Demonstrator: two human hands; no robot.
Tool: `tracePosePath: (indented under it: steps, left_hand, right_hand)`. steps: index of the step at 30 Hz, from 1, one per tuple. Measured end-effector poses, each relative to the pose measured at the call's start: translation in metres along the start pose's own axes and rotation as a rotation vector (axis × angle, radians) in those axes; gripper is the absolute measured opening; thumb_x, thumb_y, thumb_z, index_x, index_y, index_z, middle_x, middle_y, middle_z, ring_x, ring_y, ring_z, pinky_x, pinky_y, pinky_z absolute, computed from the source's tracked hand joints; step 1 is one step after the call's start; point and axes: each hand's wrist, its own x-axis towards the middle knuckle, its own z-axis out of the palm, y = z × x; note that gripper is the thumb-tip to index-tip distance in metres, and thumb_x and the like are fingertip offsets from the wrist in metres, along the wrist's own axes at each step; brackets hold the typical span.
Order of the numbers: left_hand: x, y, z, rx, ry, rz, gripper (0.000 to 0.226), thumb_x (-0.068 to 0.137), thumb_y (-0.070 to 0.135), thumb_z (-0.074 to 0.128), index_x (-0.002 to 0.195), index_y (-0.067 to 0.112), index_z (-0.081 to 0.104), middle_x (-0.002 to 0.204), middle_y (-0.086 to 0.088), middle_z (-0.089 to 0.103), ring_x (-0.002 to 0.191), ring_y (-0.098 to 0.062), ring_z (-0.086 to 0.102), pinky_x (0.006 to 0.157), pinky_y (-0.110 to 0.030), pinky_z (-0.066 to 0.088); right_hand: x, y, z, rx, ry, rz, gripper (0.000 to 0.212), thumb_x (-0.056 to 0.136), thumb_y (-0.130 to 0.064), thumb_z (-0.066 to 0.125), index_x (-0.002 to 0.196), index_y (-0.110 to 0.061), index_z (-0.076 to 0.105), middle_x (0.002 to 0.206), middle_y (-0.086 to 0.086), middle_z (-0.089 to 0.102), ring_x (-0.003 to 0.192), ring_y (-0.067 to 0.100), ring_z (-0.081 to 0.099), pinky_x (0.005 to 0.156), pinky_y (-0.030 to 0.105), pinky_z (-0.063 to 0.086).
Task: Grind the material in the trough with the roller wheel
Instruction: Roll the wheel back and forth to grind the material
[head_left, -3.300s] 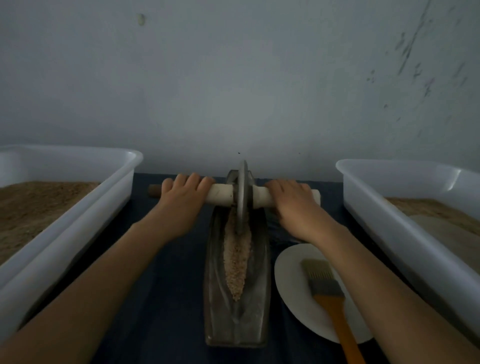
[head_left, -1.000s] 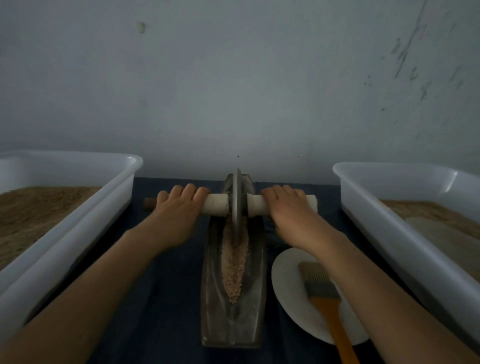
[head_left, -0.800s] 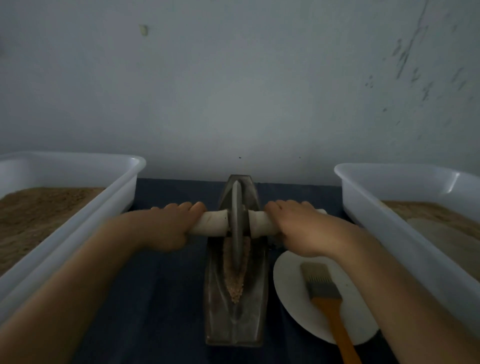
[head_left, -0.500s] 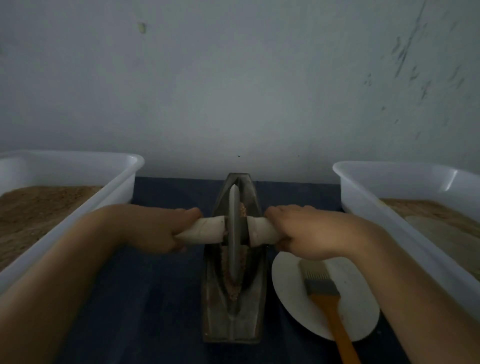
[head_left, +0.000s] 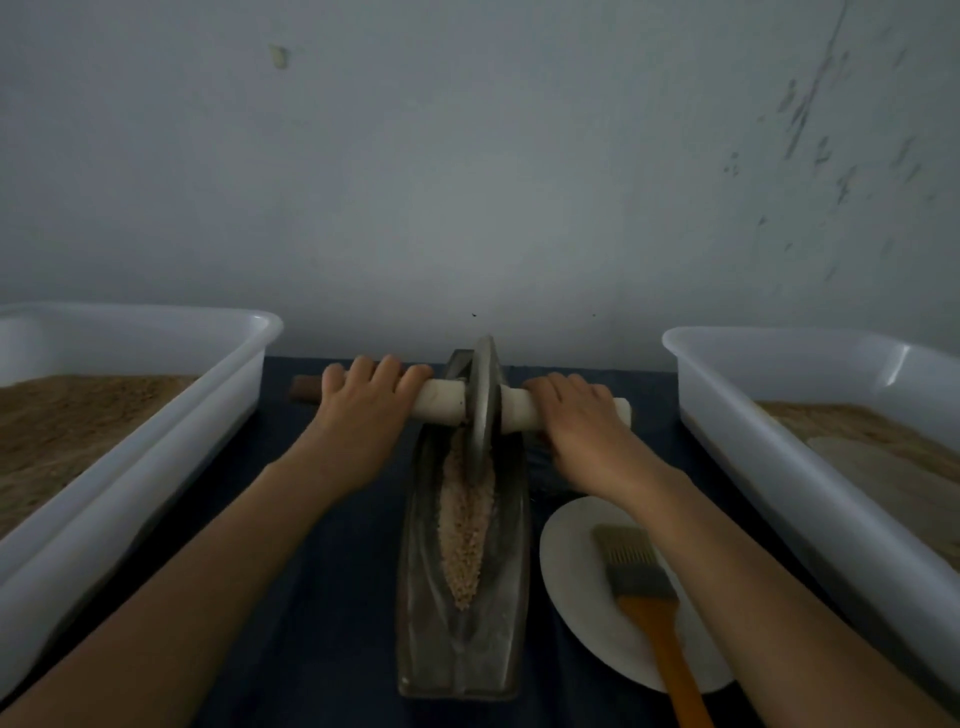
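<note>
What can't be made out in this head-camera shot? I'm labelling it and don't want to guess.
Head view only:
- Far end of the trough: hidden behind the roller wheel.
- Axle under the left hand and right hand: covered by the fingers.
- Brush handle tip: cut off by the bottom edge.
- Both white tubs: cut off by the side edges.
- Material fineness: too dim.

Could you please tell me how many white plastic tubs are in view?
2: the left tub beside the left forearm, and the right tub beyond the plate. Both run off-frame.
</note>
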Motion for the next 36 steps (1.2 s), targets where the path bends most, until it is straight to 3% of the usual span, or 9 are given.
tracePosePath:
  steps: [4,11,15,17,21,27,29,33,36]
  left_hand:
    - [-0.004,-0.005,-0.006,-0.102,-0.063,0.013,0.051,0.088,0.022,0.055,0.131,0.027,0.027,0.126,0.002,0.038,0.113,-0.02,0.04,0.095,-0.04,0.032]
    - [-0.023,-0.013,-0.062,-0.335,-0.695,0.133,0.044,0.089,0.025,0.058,0.124,0.023,0.032,0.122,0.0,0.049,0.105,-0.015,0.051,0.094,-0.034,0.041]
    - [-0.03,-0.014,-0.082,-0.352,-0.824,0.184,0.036,0.089,0.026,0.058,0.118,0.021,0.037,0.112,-0.002,0.056,0.099,-0.015,0.055,0.089,-0.031,0.045]
    - [-0.029,-0.014,-0.081,-0.39,-0.807,0.183,0.031,0.09,0.023,0.056,0.116,0.02,0.039,0.109,-0.002,0.057,0.097,-0.016,0.056,0.086,-0.03,0.044]
    - [-0.018,-0.013,-0.061,-0.373,-0.689,0.144,0.025,0.091,0.02,0.054,0.109,0.019,0.036,0.111,-0.003,0.053,0.097,-0.017,0.053,0.085,-0.03,0.041]
    - [-0.002,-0.003,-0.009,-0.078,-0.094,-0.015,0.037,0.089,0.026,0.052,0.122,0.024,0.034,0.12,0.001,0.044,0.11,-0.023,0.045,0.088,-0.04,0.035]
    - [0.001,0.0,0.002,-0.053,0.006,-0.029,0.046,0.089,0.028,0.054,0.129,0.024,0.033,0.124,-0.001,0.041,0.11,-0.024,0.042,0.09,-0.041,0.033]
    - [0.0,0.001,0.006,-0.046,0.014,-0.034,0.055,0.091,0.033,0.049,0.139,0.024,0.023,0.129,-0.003,0.034,0.111,-0.024,0.037,0.093,-0.04,0.029]
    - [-0.007,-0.002,-0.006,-0.103,-0.103,-0.014,0.049,0.093,0.034,0.047,0.135,0.025,0.023,0.128,0.0,0.035,0.113,-0.021,0.039,0.096,-0.04,0.032]
  right_hand:
    - [-0.004,-0.008,-0.009,-0.044,-0.057,-0.01,0.051,0.085,-0.011,0.056,0.132,-0.014,0.036,0.122,0.005,0.045,0.108,0.022,0.04,0.08,0.031,0.023]
    - [-0.027,-0.028,-0.056,0.004,-0.361,-0.094,0.034,0.092,-0.011,0.049,0.124,-0.013,0.038,0.119,0.006,0.046,0.106,0.022,0.044,0.077,0.03,0.027]
    - [-0.037,-0.03,-0.076,0.083,-0.527,-0.117,0.029,0.095,-0.02,0.05,0.122,-0.015,0.039,0.116,0.002,0.048,0.097,0.015,0.047,0.073,0.026,0.034]
    - [-0.035,-0.028,-0.076,0.098,-0.547,-0.106,0.032,0.095,-0.023,0.051,0.124,-0.015,0.04,0.117,0.001,0.048,0.097,0.014,0.048,0.076,0.026,0.038]
    - [-0.024,-0.02,-0.052,0.058,-0.4,-0.062,0.031,0.093,-0.014,0.048,0.122,-0.015,0.039,0.119,0.003,0.046,0.1,0.018,0.043,0.075,0.029,0.026]
    - [-0.001,-0.004,-0.009,-0.022,-0.043,-0.017,0.046,0.082,-0.01,0.058,0.125,-0.014,0.041,0.118,0.005,0.046,0.106,0.023,0.04,0.078,0.033,0.023]
    - [0.003,-0.002,-0.002,-0.033,0.009,-0.008,0.055,0.079,-0.01,0.061,0.129,-0.013,0.04,0.122,0.005,0.046,0.109,0.023,0.04,0.083,0.033,0.024]
    - [0.003,-0.004,0.0,-0.05,0.015,0.005,0.054,0.082,-0.011,0.058,0.132,-0.013,0.038,0.125,0.006,0.045,0.111,0.024,0.04,0.086,0.034,0.025]
    - [-0.002,-0.01,-0.013,-0.033,-0.063,-0.003,0.045,0.086,-0.015,0.057,0.127,-0.013,0.038,0.122,0.006,0.045,0.109,0.023,0.04,0.085,0.033,0.026]
